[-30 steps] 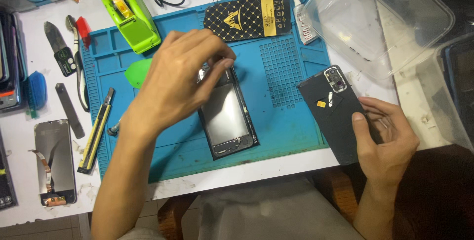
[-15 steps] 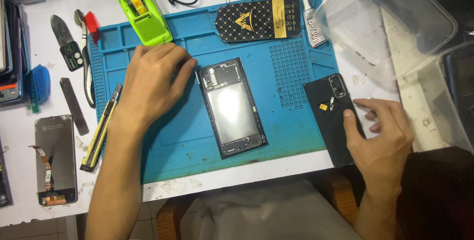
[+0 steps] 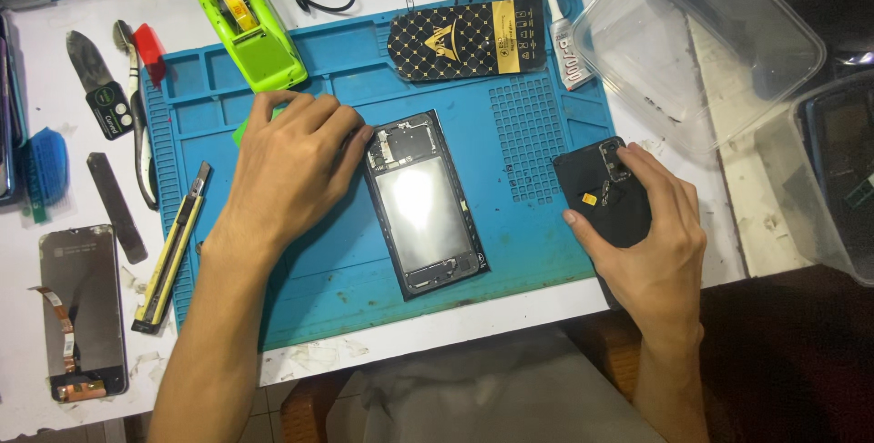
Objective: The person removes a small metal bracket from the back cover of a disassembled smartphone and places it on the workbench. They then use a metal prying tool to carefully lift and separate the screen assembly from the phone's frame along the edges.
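An opened phone frame (image 3: 424,203) lies face up in the middle of the blue repair mat (image 3: 528,133). My left hand (image 3: 289,165) rests on the mat just left of it, fingers curled and touching the frame's upper left corner. My right hand (image 3: 651,243) grips a black phone back cover (image 3: 596,183) at the mat's right edge, thumb and fingers around its lower part. A green pick (image 3: 240,130) peeks out from under my left hand.
A green tape dispenser (image 3: 244,20) and a black patterned packet (image 3: 466,40) sit at the mat's top. A utility knife (image 3: 170,252), tweezers (image 3: 137,124) and a detached screen (image 3: 80,311) lie left. Clear plastic containers (image 3: 701,42) stand right. A glue tube (image 3: 564,42) lies beside the packet.
My left hand came off the phone frame, went left onto the mat, and now touches the frame's upper left corner. My right hand has closed further over the back cover.
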